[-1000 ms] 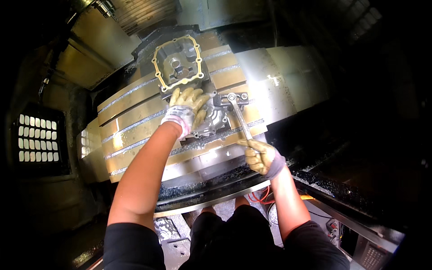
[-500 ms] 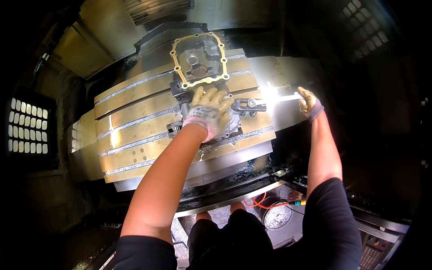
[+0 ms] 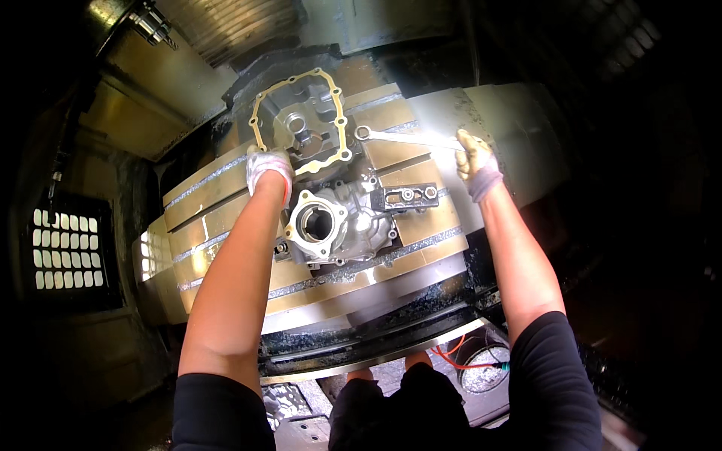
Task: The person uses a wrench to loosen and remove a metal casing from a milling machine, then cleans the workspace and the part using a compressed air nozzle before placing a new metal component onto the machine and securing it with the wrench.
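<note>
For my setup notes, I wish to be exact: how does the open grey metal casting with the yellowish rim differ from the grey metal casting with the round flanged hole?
The open casting has a wide, angular opening; the flanged casting shows a smaller, round hole. The open casting lies higher in the picture, farther away; the flanged casting lies nearer. Both are grey metal, with lugs around their openings.

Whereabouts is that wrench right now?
In the head view, the wrench is above and right of centre, in the right hand, its ring end pointing left toward the gold-rimmed casing, higher in the picture than the black clamp.
</note>
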The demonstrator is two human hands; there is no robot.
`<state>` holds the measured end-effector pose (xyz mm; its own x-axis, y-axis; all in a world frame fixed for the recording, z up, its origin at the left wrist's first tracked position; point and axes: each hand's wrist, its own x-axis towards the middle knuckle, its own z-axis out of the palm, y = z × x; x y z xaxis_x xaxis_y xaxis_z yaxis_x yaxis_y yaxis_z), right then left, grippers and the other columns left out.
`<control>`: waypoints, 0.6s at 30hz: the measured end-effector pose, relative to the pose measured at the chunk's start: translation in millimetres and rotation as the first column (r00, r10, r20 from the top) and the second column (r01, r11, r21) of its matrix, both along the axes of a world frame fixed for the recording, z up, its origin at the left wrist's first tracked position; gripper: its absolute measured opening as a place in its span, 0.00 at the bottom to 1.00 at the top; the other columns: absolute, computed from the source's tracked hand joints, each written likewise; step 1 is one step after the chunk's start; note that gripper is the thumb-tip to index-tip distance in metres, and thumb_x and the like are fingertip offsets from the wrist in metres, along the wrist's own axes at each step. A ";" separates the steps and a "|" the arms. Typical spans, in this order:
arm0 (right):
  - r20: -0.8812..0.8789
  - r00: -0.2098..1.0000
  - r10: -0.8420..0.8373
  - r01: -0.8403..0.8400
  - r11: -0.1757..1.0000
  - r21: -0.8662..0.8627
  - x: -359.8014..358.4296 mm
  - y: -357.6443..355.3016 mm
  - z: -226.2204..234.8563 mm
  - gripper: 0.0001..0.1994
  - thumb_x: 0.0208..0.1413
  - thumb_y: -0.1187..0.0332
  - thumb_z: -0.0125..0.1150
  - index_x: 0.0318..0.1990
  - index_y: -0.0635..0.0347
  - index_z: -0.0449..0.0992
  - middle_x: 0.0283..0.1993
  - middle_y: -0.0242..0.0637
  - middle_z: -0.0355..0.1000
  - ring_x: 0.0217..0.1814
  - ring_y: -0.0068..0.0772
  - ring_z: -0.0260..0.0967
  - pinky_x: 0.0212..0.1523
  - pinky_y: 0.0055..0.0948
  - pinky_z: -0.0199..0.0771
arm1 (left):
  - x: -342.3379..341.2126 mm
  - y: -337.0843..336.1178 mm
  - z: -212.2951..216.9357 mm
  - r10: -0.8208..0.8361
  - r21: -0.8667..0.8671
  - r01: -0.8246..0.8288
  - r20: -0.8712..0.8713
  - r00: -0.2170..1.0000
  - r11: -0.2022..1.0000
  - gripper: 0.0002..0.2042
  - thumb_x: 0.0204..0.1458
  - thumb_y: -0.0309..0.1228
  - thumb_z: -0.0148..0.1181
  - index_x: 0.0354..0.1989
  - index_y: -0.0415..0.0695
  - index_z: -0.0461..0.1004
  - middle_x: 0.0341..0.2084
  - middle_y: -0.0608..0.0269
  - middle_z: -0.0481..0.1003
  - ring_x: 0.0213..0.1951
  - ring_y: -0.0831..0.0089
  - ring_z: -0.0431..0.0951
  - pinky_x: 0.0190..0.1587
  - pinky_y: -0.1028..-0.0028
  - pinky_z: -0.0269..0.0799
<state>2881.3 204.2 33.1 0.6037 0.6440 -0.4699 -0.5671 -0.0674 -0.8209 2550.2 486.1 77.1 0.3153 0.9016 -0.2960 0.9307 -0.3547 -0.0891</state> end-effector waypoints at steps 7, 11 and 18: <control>0.159 0.986 0.039 -0.001 0.973 -0.231 13.9 29.7 -13.5 0.09 0.63 0.57 0.66 0.40 0.49 0.75 0.16 0.26 0.64 0.11 0.19 0.52 0.12 0.24 0.48 | 36.6 -35.1 6.1 0.414 -0.096 -0.442 0.566 0.713 0.892 0.18 0.61 0.41 0.54 0.53 0.41 0.74 0.45 0.39 0.81 0.51 0.40 0.79 0.54 0.55 0.74; 0.129 0.991 -0.048 0.084 0.952 -0.295 -27.0 23.2 -17.2 0.11 0.62 0.58 0.68 0.40 0.53 0.76 0.15 0.29 0.65 0.10 0.23 0.57 0.11 0.26 0.53 | 33.6 -52.8 41.1 0.441 -0.085 -0.486 0.575 0.689 0.870 0.19 0.62 0.40 0.53 0.54 0.40 0.74 0.47 0.35 0.80 0.53 0.39 0.79 0.55 0.54 0.73; 0.154 0.887 -0.435 0.423 0.900 0.106 31.8 93.2 -43.8 0.17 0.67 0.53 0.61 0.38 0.60 0.76 0.21 0.35 0.69 0.19 0.26 0.65 0.20 0.27 0.65 | 35.4 -53.0 31.9 0.460 -0.123 -0.495 0.604 0.651 0.860 0.22 0.58 0.39 0.56 0.57 0.40 0.75 0.46 0.40 0.81 0.47 0.45 0.82 0.53 0.59 0.73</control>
<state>2913.2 297.3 -10.7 0.8948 0.3307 -0.3001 -0.3797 0.2097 -0.9010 2585.6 433.1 109.0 -0.0701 0.9856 -0.1536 0.8325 0.1426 0.5354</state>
